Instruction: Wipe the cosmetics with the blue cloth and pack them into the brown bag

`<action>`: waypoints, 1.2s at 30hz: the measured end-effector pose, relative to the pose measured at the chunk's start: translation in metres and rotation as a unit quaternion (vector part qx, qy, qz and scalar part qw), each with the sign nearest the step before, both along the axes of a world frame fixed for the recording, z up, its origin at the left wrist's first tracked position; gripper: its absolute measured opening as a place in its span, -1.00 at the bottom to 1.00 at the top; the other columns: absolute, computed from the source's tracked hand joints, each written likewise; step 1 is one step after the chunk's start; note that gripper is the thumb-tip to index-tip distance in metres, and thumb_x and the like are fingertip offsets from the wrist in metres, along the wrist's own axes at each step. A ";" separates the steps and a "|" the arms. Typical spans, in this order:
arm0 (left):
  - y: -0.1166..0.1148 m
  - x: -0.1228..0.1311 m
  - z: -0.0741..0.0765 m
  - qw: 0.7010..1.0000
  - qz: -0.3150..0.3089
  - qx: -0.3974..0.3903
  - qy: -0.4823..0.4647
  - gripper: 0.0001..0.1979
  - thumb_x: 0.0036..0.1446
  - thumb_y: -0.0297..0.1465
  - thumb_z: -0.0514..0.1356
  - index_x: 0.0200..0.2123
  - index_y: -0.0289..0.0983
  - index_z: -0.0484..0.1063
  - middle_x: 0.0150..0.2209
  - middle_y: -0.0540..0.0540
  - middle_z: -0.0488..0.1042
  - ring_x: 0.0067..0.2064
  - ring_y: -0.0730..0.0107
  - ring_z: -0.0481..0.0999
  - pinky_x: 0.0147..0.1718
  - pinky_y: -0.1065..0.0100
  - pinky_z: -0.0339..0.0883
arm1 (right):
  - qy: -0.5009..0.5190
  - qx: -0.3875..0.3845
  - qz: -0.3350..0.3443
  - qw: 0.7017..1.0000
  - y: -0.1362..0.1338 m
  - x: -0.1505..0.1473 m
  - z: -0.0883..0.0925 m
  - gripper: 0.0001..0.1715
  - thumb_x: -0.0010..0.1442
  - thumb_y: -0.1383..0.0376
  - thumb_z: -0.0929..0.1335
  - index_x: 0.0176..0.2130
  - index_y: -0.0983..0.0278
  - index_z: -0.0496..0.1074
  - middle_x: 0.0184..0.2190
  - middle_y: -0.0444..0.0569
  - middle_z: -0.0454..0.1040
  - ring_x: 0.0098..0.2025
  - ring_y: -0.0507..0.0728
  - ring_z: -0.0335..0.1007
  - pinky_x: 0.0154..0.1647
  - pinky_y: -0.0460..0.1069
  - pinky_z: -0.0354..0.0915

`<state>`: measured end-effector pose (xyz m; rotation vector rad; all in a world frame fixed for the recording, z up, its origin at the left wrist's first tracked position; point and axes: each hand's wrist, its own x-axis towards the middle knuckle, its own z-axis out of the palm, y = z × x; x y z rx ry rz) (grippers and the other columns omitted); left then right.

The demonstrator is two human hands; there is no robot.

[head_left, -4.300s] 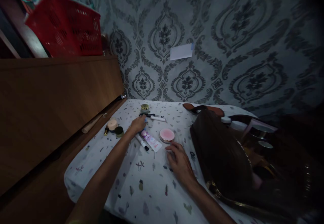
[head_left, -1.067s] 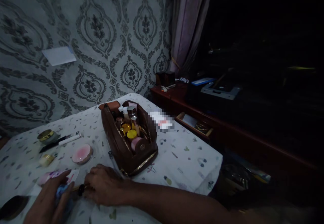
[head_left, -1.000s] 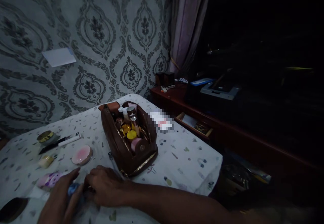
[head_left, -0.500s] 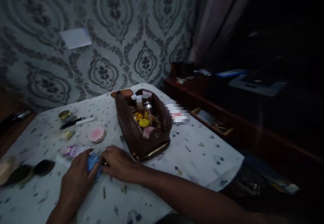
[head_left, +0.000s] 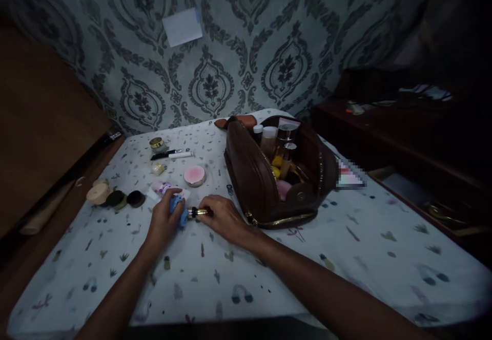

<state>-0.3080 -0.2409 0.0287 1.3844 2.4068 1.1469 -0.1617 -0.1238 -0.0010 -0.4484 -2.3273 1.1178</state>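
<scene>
My left hand [head_left: 163, 221] is closed on a crumpled blue cloth [head_left: 183, 219], thumb on top, low over the table. Out of the cloth's right side comes a slim black and gold tube [head_left: 198, 212] that looks like a lipstick. The fingers of my right hand [head_left: 226, 219] grip its other end, which they partly hide. Just behind my left hand lie a white and purple packet [head_left: 163, 188] and a pink round compact [head_left: 195, 175]. To the right of my right hand stands an unzipped brown bag [head_left: 249, 176] holding bottles and jars.
Several round lids or jars, among them a black one [head_left: 136, 198], lie at left. Farther back are a gold-lidded jar [head_left: 156, 144], a white pen [head_left: 181, 155] and a small yellowish item [head_left: 157, 168]. A dark red cabinet [head_left: 353, 135] borders the table at right.
The view has swung left, so table and hands appear farther right. Between my hands, more of the black and gold tube now shows beside the blue cloth.
</scene>
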 end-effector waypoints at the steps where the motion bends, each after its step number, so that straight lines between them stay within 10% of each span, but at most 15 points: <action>1: 0.000 -0.002 0.000 1.000 0.001 0.015 -0.011 -0.66 0.19 -0.16 0.09 -0.08 -0.24 0.41 -0.34 -0.02 0.47 -0.34 0.31 0.44 -0.36 0.35 0.28 | 0.016 -0.028 -0.003 0.999 0.000 -0.001 0.000 -0.90 0.08 0.46 0.41 -0.34 0.29 0.46 -0.38 -0.11 0.46 -0.29 0.05 0.35 -0.25 -0.06 0.21; 9: 0.000 0.000 0.003 0.995 -0.096 0.008 -0.020 -0.65 0.31 -0.17 0.01 -0.08 -0.25 0.44 -0.33 -0.04 0.47 -0.32 0.32 0.43 -0.30 0.34 0.29 | 0.130 -0.392 0.044 0.910 0.000 -0.011 -0.004 -0.76 -0.01 0.23 0.45 -0.38 0.26 0.34 -0.58 -0.25 0.36 -0.56 -0.03 0.29 -0.48 -0.12 0.23; 17: -0.002 0.001 -0.009 0.965 -0.196 -0.021 0.174 -0.58 0.24 -0.15 0.17 0.09 -0.19 0.36 -0.11 -0.15 0.44 -0.06 0.15 0.44 -0.15 0.22 0.38 | 0.147 -0.417 0.028 0.897 0.003 -0.012 -0.003 -0.57 -0.06 0.05 0.51 -0.35 0.29 0.40 -0.54 -0.20 0.40 -0.51 -0.02 0.33 -0.46 -0.11 0.26; 25: -0.002 0.011 0.004 0.980 -0.197 0.030 -0.024 -0.73 0.28 -0.20 0.13 -0.07 -0.23 0.41 -0.18 -0.10 0.52 -0.16 0.26 0.49 -0.14 0.29 0.33 | 0.142 -0.366 0.066 0.918 0.000 -0.005 0.009 -0.50 0.20 -0.09 0.34 -0.22 0.29 0.46 -0.37 -0.11 0.42 -0.34 0.04 0.37 -0.29 -0.07 0.33; 36: -0.001 0.016 0.004 0.990 -0.117 0.054 -0.065 -0.66 0.31 -0.12 0.00 -0.26 -0.25 0.38 -0.40 0.01 0.40 -0.36 0.36 0.35 -0.32 0.36 0.22 | 0.128 -0.475 0.213 0.844 -0.016 -0.008 0.003 -0.24 0.09 0.08 0.47 0.20 0.21 0.27 -0.28 -0.14 0.43 -0.25 0.03 0.43 -0.12 0.02 0.46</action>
